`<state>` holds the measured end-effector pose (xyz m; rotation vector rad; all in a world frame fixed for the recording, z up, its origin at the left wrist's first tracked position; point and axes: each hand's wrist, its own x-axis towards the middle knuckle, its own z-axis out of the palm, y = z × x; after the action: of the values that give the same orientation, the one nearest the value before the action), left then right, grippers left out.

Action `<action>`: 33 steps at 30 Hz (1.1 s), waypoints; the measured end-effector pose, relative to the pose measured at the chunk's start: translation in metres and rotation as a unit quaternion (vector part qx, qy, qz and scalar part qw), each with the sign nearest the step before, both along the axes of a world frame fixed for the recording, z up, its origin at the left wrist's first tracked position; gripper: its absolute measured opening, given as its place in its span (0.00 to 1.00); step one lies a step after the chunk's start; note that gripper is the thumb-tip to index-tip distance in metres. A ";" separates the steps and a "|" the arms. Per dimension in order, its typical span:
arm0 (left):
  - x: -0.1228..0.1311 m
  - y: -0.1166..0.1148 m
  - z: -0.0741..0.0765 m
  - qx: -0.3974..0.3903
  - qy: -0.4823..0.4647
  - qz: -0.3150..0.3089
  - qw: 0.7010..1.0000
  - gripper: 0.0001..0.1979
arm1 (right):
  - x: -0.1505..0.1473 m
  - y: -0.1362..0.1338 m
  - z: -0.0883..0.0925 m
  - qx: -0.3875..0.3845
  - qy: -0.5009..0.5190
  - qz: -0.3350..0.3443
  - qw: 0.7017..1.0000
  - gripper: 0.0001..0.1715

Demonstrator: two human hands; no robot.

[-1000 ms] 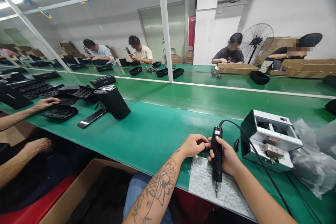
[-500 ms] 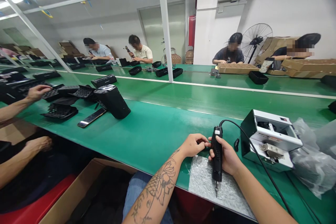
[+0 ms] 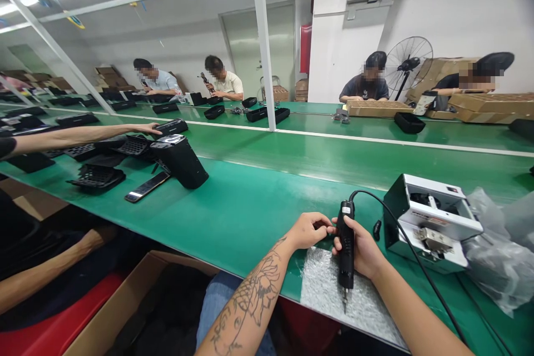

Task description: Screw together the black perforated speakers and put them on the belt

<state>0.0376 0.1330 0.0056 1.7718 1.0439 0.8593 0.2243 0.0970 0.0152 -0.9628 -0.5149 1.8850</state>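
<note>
My right hand (image 3: 364, 247) is wrapped round a black electric screwdriver (image 3: 346, 245), its bit pointing down over a sheet of grey-white foam (image 3: 319, 281) at the table's front edge. Close against the tool's left side is my left hand (image 3: 311, 231), thumb and fingers curled together with their tips by the screwdriver's body. Whatever those fingers may pinch is hidden or too small to make out. From the screwdriver's top a black cord (image 3: 400, 219) loops to the right.
Right of my hands stand a white screw feeder (image 3: 434, 222) and a clear plastic bag (image 3: 492, 256). On the left are a black casing (image 3: 179, 161), a phone (image 3: 147, 187) and a co-worker's outstretched arm (image 3: 83, 136). A cardboard box (image 3: 108, 300) sits below the table edge.
The co-worker on the left has stretched an arm rightward across the table to a black part behind the upright casing. My own hands and the screwdriver have hardly moved.
</note>
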 end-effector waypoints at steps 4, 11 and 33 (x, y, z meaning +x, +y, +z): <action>0.000 0.001 -0.001 0.004 0.006 0.001 1.000 0.14 | 0.000 0.000 0.000 0.000 0.000 -0.002 1.000 0.17; -0.001 0.000 0.000 0.005 0.009 0.002 1.000 0.15 | -0.001 0.000 0.001 0.000 0.002 -0.001 1.000 0.17; 0.000 0.000 0.002 0.006 0.007 0.002 1.000 0.14 | -0.001 0.001 -0.001 -0.002 0.005 -0.005 1.000 0.18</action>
<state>0.0376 0.1330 0.0079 1.7879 1.0545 0.8589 0.2231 0.0977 0.0144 -0.9557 -0.4988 1.8815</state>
